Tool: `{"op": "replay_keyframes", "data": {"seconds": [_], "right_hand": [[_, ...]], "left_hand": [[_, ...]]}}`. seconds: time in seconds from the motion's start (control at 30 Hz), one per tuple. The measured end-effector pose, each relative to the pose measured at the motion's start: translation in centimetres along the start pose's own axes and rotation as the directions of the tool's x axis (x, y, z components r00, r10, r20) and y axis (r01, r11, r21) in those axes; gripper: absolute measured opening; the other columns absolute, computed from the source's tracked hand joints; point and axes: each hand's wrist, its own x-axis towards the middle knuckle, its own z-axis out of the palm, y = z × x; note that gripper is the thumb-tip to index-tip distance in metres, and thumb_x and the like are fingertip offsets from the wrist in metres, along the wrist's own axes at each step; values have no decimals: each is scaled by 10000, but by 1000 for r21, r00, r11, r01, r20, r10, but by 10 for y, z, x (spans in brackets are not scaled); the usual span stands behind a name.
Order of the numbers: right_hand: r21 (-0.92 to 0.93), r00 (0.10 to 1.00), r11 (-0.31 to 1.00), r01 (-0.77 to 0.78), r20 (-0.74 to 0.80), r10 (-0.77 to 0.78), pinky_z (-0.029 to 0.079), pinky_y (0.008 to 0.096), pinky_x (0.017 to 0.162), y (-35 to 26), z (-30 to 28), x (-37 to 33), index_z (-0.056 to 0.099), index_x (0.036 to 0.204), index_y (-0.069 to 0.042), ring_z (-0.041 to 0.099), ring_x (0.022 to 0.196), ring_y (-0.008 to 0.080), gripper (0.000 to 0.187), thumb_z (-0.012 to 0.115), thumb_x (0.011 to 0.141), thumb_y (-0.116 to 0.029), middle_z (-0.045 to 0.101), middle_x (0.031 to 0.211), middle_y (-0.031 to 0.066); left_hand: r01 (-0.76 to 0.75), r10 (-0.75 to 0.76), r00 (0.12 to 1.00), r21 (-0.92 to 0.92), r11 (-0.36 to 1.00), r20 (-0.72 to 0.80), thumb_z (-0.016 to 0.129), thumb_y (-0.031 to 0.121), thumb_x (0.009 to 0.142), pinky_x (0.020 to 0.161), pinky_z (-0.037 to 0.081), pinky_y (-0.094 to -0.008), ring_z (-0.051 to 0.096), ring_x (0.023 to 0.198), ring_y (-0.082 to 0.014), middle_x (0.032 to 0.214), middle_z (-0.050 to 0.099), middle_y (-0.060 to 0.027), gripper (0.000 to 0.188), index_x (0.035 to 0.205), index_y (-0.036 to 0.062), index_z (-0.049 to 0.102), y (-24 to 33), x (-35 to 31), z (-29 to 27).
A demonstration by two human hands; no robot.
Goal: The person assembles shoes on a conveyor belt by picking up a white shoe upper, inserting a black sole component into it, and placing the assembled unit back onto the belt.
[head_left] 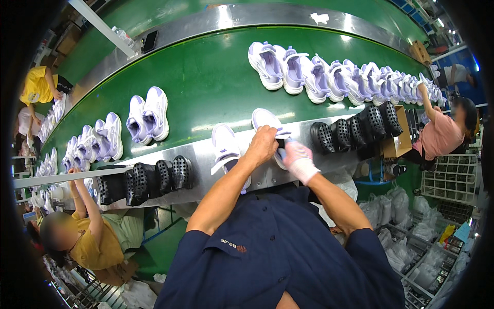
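Observation:
A white and lilac sneaker [266, 119] lies on the steel ledge [206, 152] in front of me, toe pointing away. My left hand [262, 146], bare, presses on its heel part. My right hand [297, 157] wears a white glove and grips the same sneaker from the right side, with a small dark thing between the hands that I cannot make out. A second matching sneaker [226, 148] rests just left of my left forearm on the ledge.
A green conveyor belt [206, 82] carries pairs of lilac sneakers [148, 114] at left and a long row [329, 77] at right. Black perforated shoe lasts [154, 177] stand on the ledge on both sides. Other workers sit at left and right. Wire baskets with bags are lower right.

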Motion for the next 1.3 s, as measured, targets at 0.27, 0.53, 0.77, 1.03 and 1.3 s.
{"op": "replay_keyframes", "data": {"seconds": [0.27,0.53,0.77,1.03,1.3], "right_hand": [[109,991,992,-64,-111,76,558,499,837,52,51,35,701,1040,-2,697,935,432,421,698,840,-372,715,974,266],[12,991,999,-49,-123,50,557,455,866,44,62,51,743,1141,-141,711,1001,365,499,541,931,-546,750,1077,151],[-55,997,998,0,-81,-4,554,472,836,49,74,51,738,1099,-138,707,930,391,409,584,921,-473,752,1012,150],[-90,998,994,57,15,-56,545,492,849,37,35,18,727,1101,-76,696,963,418,523,639,910,-554,737,1002,211],[254,991,958,136,-47,-129,515,389,628,19,4,-46,663,878,8,646,623,261,272,735,917,-252,683,701,171]], "left_hand": [[449,-452,888,-58,892,-83,747,140,800,804,543,-547,693,848,-485,860,705,-275,947,1574,33,212,30,-25,36],[415,-432,897,-154,897,-98,732,162,868,791,523,-568,672,883,-496,936,695,-304,811,1546,14,313,35,-45,21],[761,-676,638,173,625,-369,717,361,895,830,534,-522,654,955,-439,970,662,-255,471,1146,-27,629,32,-169,-48],[533,-546,773,-136,835,-323,655,150,915,872,512,-529,640,999,-452,1050,676,-244,280,1135,-23,650,9,-132,-17],[818,-140,254,135,559,-957,684,156,941,821,479,-471,590,948,-375,996,594,-168,217,1103,15,657,-22,-304,-201]]}}
